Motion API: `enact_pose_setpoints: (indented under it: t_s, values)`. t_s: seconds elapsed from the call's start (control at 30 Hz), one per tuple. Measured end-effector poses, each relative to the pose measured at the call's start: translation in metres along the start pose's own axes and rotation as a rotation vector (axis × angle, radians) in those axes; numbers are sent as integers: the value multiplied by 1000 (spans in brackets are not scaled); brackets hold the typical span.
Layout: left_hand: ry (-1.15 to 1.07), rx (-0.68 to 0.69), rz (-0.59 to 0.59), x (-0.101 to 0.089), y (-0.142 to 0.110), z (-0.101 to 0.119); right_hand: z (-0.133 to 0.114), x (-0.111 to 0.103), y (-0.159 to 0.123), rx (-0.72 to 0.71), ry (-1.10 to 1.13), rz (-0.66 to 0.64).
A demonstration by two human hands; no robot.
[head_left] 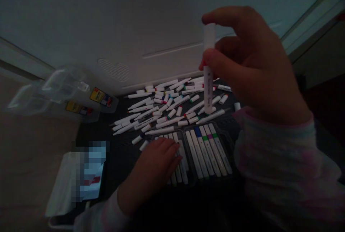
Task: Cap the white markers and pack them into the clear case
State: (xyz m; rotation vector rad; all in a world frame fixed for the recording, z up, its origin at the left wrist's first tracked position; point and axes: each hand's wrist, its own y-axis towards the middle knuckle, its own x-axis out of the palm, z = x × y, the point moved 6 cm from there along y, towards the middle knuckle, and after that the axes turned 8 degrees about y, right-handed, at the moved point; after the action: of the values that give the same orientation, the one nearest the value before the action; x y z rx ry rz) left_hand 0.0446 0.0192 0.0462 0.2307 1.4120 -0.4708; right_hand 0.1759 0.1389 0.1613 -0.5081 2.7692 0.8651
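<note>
My right hand (258, 59) is raised above the table and closed on a white marker (208, 90). The marker stands upright, with red showing by the thumb and the index finger bent over its top end. My left hand (157, 160) lies palm down with its fingers extended over a row of white markers (183, 162) in the left half of a clear plastic case. Part of that row is hidden under the hand. Several markers (206, 153) lie side by side in the right half (231, 145), some with blue, green or purple bands.
Loose uncapped markers (161, 122) and coloured caps (179, 110) are heaped behind the case on the dark table (118, 163). Clear lidded containers (81, 95) stand back left. At left are a lit phone (94, 171), partly blurred, and a white item (61, 185). A pale panel (161, 19) rises behind.
</note>
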Motion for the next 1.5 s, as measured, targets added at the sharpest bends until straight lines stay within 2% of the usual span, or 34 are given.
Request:
enact_pose_setpoints:
  t_s: [0.1,0.23,0.53,0.73,1.07,1.23,1.5]
  values:
    - [0,-27,27,19,-13,6,-1,1,1,-29,-2,-21]
    - [46,-73,57,29,-20,10,2,3,1,-6,3,-44]
    - [41,-114,37,32,-22,11,5,6,-2,43,16,-53]
    - [53,-132,38,34,-21,4,7,13,-3,47,30,-126]
    - [81,-73,13,39,-28,11,14,16,-1,55,-15,-150]
    - [83,-35,40,41,-35,9,14,19,-2,55,-5,-180]
    - [145,-18,12,46,-47,6,10,13,-1,2,-31,-182]
